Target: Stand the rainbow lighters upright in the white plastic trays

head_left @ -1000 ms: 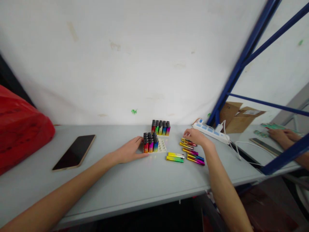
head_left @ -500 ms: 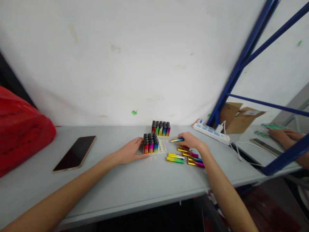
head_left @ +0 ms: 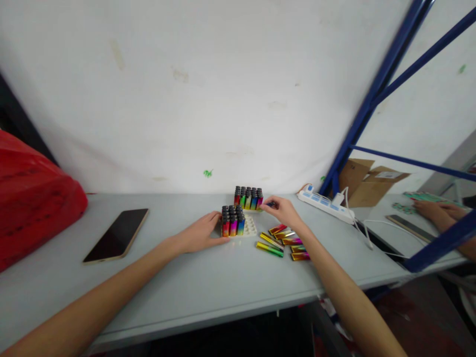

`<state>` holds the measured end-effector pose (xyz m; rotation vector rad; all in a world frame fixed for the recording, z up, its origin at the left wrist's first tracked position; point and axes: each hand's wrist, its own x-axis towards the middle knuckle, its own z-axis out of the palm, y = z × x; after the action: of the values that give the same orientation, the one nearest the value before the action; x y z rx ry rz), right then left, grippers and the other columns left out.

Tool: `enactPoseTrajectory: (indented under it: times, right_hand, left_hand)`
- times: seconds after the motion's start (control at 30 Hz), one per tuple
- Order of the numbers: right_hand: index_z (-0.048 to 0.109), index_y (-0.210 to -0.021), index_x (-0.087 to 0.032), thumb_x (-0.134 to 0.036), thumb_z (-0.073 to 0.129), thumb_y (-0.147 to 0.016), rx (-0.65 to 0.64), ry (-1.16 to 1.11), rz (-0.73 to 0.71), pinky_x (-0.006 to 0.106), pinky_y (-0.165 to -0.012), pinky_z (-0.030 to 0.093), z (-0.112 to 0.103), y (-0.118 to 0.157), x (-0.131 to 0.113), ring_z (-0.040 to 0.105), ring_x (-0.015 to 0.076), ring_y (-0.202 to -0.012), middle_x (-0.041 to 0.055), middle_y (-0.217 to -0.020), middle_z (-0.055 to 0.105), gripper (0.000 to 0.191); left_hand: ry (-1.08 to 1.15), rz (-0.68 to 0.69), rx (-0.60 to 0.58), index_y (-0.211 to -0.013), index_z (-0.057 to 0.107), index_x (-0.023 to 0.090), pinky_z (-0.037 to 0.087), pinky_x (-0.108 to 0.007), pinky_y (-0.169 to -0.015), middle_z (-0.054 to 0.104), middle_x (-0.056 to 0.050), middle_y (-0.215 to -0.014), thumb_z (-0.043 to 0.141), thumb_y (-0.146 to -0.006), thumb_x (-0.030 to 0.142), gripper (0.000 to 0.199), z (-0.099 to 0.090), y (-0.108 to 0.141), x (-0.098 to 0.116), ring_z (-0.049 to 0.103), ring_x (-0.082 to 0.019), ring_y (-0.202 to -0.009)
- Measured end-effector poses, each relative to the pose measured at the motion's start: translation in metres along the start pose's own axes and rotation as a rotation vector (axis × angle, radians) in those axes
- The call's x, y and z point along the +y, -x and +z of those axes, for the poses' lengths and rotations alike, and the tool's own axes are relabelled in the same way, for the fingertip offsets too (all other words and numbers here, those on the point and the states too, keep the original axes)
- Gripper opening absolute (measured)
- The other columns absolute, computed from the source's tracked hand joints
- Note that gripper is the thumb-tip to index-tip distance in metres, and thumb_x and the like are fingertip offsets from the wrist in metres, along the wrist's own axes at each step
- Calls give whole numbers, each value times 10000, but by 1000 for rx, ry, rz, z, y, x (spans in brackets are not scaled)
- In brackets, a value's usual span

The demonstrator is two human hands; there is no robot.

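On the grey table, my left hand (head_left: 199, 233) rests against the left side of a white tray (head_left: 250, 226), its thumb and fingers spread around that edge. Several dark-topped, rainbow-coloured lighters (head_left: 233, 223) stand upright in the tray's left part; holes show at its right. Behind it stands a second full block of lighters (head_left: 248, 197). My right hand (head_left: 280, 208) is pinched on a lighter, mostly hidden by the fingers, just right of that rear block. Several loose shiny lighters (head_left: 270, 248) lie below my right hand.
A phone (head_left: 117, 235) lies at the left beside a red bag (head_left: 37, 198). A white power strip (head_left: 325, 204) with cables runs along the right, near a blue frame (head_left: 357, 119) and a cardboard box (head_left: 366, 186). Another person's hands (head_left: 435, 210) show at the far right.
My right hand has lifted a lighter up and slightly left, towards the rear block. Some loose lighters have shifted and turned. My left hand has stayed at the tray.
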<state>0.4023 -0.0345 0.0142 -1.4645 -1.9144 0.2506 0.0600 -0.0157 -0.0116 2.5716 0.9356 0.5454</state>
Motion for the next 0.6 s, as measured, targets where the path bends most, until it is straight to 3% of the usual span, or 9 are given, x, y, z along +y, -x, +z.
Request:
enactPoseTrajectory:
  times: [0.1, 0.23, 0.33, 0.43, 0.6]
  right_hand:
    - [599, -715, -216, -840, 594, -921, 3, -130, 15, 284, -619, 391, 10, -2, -4, 497, 161, -641, -29, -629, 517, 657]
    - [547, -849, -235, -896, 514, -926, -157, -434, 18, 291, -630, 478, 21, 0, -13, 589, 161, -654, -15, -767, 592, 667]
    - [495, -913, -259, -892, 514, -930, -230, -546, 43, 283, -582, 470, 27, 4, -19, 527, 137, -558, -54, -727, 556, 634]
    - [462, -860, -269, -874, 498, -945, -161, -471, 45, 264, -538, 380, 32, 6, -23, 428, 135, -544, -84, -635, 431, 612]
    - [400, -690, -253, -764, 467, -991, 30, -276, -13, 285, -612, 318, 37, 7, -30, 406, 143, -635, -44, -645, 397, 597]
  left_hand:
    - [24, -1, -17, -1441, 620, 169, 486, -523, -1253, 660, -200, -1483, 733, -925, 706, 753, -2, -1, -2, 635, -406, -1391]
    - [61, 20, -78, -1516, 591, 153, 437, -491, -1297, 602, -200, -1582, 761, -923, 685, 815, -10, -1, -9, 578, -387, -1483]
    - [80, 57, -124, -1553, 589, 167, 411, -462, -1318, 564, -184, -1643, 753, -945, 675, 808, -17, 2, -15, 547, -364, -1527]
    - [84, 86, -119, -1538, 627, 203, 423, -445, -1315, 571, -154, -1649, 756, -950, 675, 765, -19, 4, -16, 555, -358, -1524]
    - [59, 38, -61, -1497, 654, 192, 459, -485, -1291, 600, -166, -1605, 809, -887, 676, 794, -11, 3, -13, 585, -404, -1478]
